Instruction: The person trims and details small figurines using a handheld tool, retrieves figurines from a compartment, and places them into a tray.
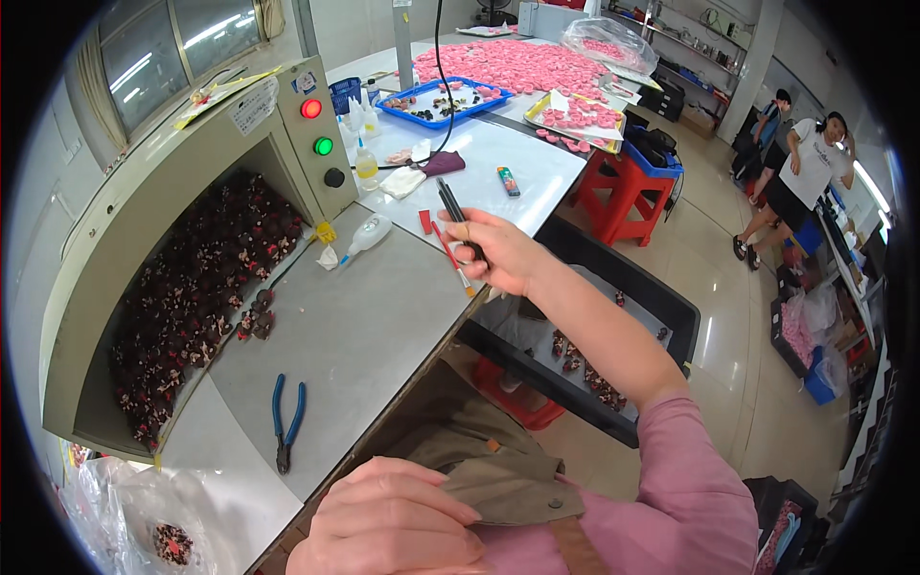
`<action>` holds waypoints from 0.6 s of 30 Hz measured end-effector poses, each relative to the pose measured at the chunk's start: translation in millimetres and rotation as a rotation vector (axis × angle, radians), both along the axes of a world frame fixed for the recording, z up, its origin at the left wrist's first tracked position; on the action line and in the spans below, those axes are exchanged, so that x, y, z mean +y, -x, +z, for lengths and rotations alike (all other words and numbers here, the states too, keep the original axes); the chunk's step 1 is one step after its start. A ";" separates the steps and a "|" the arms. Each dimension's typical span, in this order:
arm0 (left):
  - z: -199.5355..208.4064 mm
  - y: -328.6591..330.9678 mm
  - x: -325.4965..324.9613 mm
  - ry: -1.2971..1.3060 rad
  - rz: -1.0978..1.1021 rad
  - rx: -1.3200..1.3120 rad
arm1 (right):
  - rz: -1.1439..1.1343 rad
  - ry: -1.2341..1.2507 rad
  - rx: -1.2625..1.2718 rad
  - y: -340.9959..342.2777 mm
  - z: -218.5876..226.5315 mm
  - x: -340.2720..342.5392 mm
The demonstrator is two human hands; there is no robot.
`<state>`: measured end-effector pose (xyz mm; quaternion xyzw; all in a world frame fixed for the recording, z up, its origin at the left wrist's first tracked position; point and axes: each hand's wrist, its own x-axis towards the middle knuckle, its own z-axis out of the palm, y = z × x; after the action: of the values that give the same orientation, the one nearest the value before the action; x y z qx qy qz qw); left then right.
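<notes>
My right hand (494,251) is closed around slim black tweezers (452,213), whose tips point up and away over the table's right edge. Just beneath that hand lie a red-handled brush (447,245) and a small red piece (425,221). Close to my body, my left hand (393,517) rests against the brown apron (479,450) with its fingers stretched out, and nothing shows in it. Blue-handled pliers (287,422) lie on the grey tabletop (335,335), jaws toward me. A white squeeze bottle (368,235) lies on its side further back.
At left, a beige machine (182,153) with lit buttons holds many dark red pieces. A plastic bag (125,517) sits nearest left. Beyond are a lighter (508,181), a blue tray (383,103) and pink pieces (517,67). A black crate (671,316) stands right; two people are far right.
</notes>
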<state>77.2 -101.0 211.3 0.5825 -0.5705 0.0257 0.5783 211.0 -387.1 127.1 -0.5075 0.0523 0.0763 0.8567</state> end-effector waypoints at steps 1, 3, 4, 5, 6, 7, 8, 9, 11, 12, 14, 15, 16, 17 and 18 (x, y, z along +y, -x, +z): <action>1.7 1.2 -1.0 0.001 0.008 -0.004 | 0.012 -0.019 0.004 -10.5 1.2 -0.3; 7.4 2.8 -9.7 0.106 -0.006 0.015 | -0.018 -0.035 0.021 -30.0 2.5 -3.4; 13.7 8.3 -17.8 0.109 -0.013 0.020 | -0.026 -0.031 0.026 -37.4 5.5 -8.7; 25.0 17.9 -28.7 0.253 0.022 0.163 | -0.084 0.035 0.013 -44.0 10.5 -14.5; 34.7 25.4 -39.2 0.393 0.067 0.299 | -0.131 0.097 -0.007 -50.2 18.1 -20.0; 37.3 27.6 -43.7 0.395 0.084 0.289 | -0.122 0.113 -0.050 -57.4 26.7 -20.3; 35.3 25.2 -47.7 0.461 0.134 0.030 | -0.109 0.113 -0.057 -65.6 35.4 -20.2; 33.1 24.7 -48.3 0.520 0.181 -0.231 | -0.139 0.132 -0.056 -73.4 44.7 -19.9; 23.6 8.6 -31.1 0.434 0.145 -0.288 | -0.234 0.200 -0.092 -83.7 52.0 -29.5; 17.9 -0.1 -21.8 0.347 0.105 -0.342 | -0.251 0.204 -0.090 -88.0 55.4 -40.6; 15.6 5.8 -4.0 0.321 -0.022 -0.118 | -0.312 0.364 -0.101 -97.5 69.9 -48.8; 15.5 11.4 7.3 0.297 -0.145 0.104 | -0.338 0.379 -0.086 -99.2 80.5 -48.2; 17.1 15.3 22.9 0.229 -0.279 0.198 | -0.361 0.392 -0.072 -100.1 91.6 -46.4; 9.6 1.9 23.1 0.234 -0.292 0.217 | -0.394 0.441 -0.033 -108.2 86.2 -58.7; 1.1 -9.0 20.2 0.247 -0.320 0.255 | -0.444 0.516 -0.019 -114.3 77.4 -70.2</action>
<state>86.2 -80.7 212.4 0.4081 -0.5706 -0.0705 0.7091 325.3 -457.2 204.5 -0.6844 0.1713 -0.1326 0.6961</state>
